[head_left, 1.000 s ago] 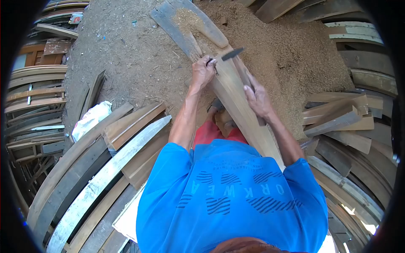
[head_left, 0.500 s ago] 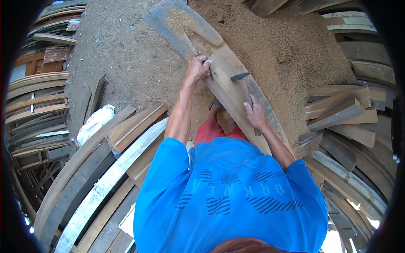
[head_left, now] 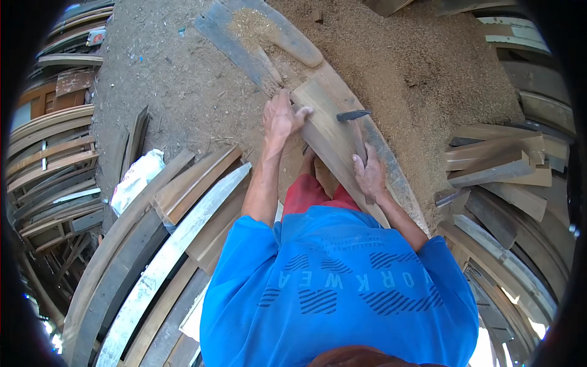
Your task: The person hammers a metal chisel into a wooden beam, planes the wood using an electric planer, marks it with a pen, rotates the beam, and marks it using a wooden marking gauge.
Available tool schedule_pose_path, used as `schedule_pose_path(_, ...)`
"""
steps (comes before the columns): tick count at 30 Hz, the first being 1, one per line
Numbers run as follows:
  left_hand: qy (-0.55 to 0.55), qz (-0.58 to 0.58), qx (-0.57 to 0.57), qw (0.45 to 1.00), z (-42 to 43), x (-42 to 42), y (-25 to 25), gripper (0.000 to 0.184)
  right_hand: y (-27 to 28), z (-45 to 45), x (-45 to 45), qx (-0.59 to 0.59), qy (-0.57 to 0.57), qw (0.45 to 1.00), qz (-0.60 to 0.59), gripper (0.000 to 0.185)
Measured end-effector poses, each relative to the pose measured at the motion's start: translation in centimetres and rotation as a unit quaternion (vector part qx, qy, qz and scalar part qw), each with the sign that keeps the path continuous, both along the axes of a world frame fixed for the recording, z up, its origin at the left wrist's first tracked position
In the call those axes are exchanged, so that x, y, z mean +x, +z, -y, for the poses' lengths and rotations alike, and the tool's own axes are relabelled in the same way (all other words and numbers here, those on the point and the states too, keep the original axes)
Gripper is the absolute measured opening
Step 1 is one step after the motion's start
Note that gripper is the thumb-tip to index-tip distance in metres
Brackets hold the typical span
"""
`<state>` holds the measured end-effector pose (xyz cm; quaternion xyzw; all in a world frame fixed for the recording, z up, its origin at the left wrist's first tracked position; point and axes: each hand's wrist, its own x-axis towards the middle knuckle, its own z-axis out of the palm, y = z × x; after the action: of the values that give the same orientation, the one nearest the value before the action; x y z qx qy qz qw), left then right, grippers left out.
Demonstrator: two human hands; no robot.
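We seem partway along, with the wooden plank [head_left: 336, 139] laid over the bench [head_left: 392, 166] and any finish unclear, our right hand [head_left: 372, 175] wrapped round the hammer [head_left: 359, 138], our left [head_left: 283, 117] at the plank's far left edge, its grip hidden.

Straight ahead, a pale flat wooden board [head_left: 324, 116] slants along the left of a weathered grey wooden plank [head_left: 391, 160]; loose tan sawdust [head_left: 440, 67] spreads off right, brown angular wooden offcuts [head_left: 489, 159] nearer; over left, a crumpled white sack [head_left: 136, 178] sits beside long brown timbers [head_left: 107, 252].
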<state>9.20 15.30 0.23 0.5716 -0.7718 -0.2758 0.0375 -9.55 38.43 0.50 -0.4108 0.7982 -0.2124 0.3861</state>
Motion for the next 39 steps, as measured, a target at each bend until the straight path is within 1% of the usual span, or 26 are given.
schedule_pose_path(2, 0.048, -0.095, 0.011, 0.994, 1.4, 1.8, -1.7, 0.046, -0.3, 0.0, 0.1, 0.007, -0.008, 1.0, 0.01, 0.053)
schedule_pose_path(3, 0.071, -0.141, 0.016, 0.987, 1.9, 2.2, -1.6, 0.038, -0.6, -0.1, 0.2, 0.015, -0.013, 1.0, 0.018, 0.053)
schedule_pose_path(4, 0.101, -0.114, 0.0, 0.988, 1.9, 2.5, -1.3, 0.02, -0.8, -0.2, 0.1, 0.021, -0.018, 0.999, 0.024, 0.053)
schedule_pose_path(7, 0.175, -0.135, -0.004, 0.975, 2.1, 3.0, 0.0, 0.018, -1.2, -0.4, 0.2, 0.023, -0.022, 0.999, 0.017, 0.053)
schedule_pose_path(10, 0.139, -0.154, 0.03, 0.978, 2.0, 2.3, 2.0, 0.018, -1.0, -0.4, 0.5, 0.019, -0.023, 0.999, -0.02, 0.055)
schedule_pose_path(13, 0.053, -0.246, 0.009, 0.968, 2.3, 0.6, 3.0, 0.019, -0.8, -0.2, 0.8, 0.026, -0.026, 0.998, -0.058, 0.057)
schedule_pose_path(16, -0.053, -0.235, -0.052, 0.969, 4.0, -0.7, 2.6, 0.02, -0.3, 0.1, 1.3, 0.032, -0.057, 0.996, -0.066, 0.057)
schedule_pose_path(19, -0.09, -0.241, 0.111, 0.96, 5.7, -2.1, 2.2, 0.018, 0.2, 0.5, 1.8, 0.062, -0.099, 0.991, -0.066, 0.053)
schedule_pose_path(22, -0.196, -0.195, 0.069, 0.959, 6.8, -2.7, 1.5, 0.014, 0.4, 0.8, 2.6, 0.086, -0.147, 0.982, -0.087, 0.049)
schedule_pose_path(25, -0.232, -0.16, 0.08, 0.956, 7.7, -2.8, 1.7, 0.012, 0.7, 1.0, 3.1, 0.1, -0.179, 0.974, -0.096, 0.048)
schedule_pose_path(28, -0.294, -0.196, 0.061, 0.933, 8.0, -2.2, 0.9, 0.011, 0.8, 1.0, 3.7, 0.091, -0.211, 0.967, -0.107, 0.049)
schedule_pose_path(31, -0.288, -0.16, 0.079, 0.941, 8.0, -2.0, 0.5, 0.012, 0.3, 0.5, 4.3, 0.066, -0.245, 0.96, -0.118, 0.047)
schedule_pose_path(33, -0.273, -0.174, 0.091, 0.942, 8.5, -1.9, -1.2, 0.012, -0.9, -0.3, 4.4, -0.029, -0.268, 0.957, -0.109, 0.043)
schedule_pose_path(34, -0.272, -0.179, 0.1, 0.94, 8.5, -2.0, -1.5, 0.012, -0.6, -0.7, 5.1, -0.074, -0.286, 0.95, -0.105, 0.041)
schedule_pose_path(35, -0.286, -0.176, 0.095, 0.937, 8.6, -2.0, -1.7, 0.012, 0.0, -1.5, 6.4, -0.079, -0.317, 0.943, -0.071, 0.039)
schedule_pose_path(37, -0.306, -0.172, 0.087, 0.932, 8.7, -2.1, -1.5, 0.011, 4.6, -2.3, 9.1, -0.091, -0.369, 0.925, -0.003, 0.036)
schedule_pose_path(39, -0.305, -0.166, 0.117, 0.931, 8.9, -1.8, -2.0, 0.012, 4.9, -4.5, 13.1, -0.14, -0.378, 0.915, -0.02, 0.039)
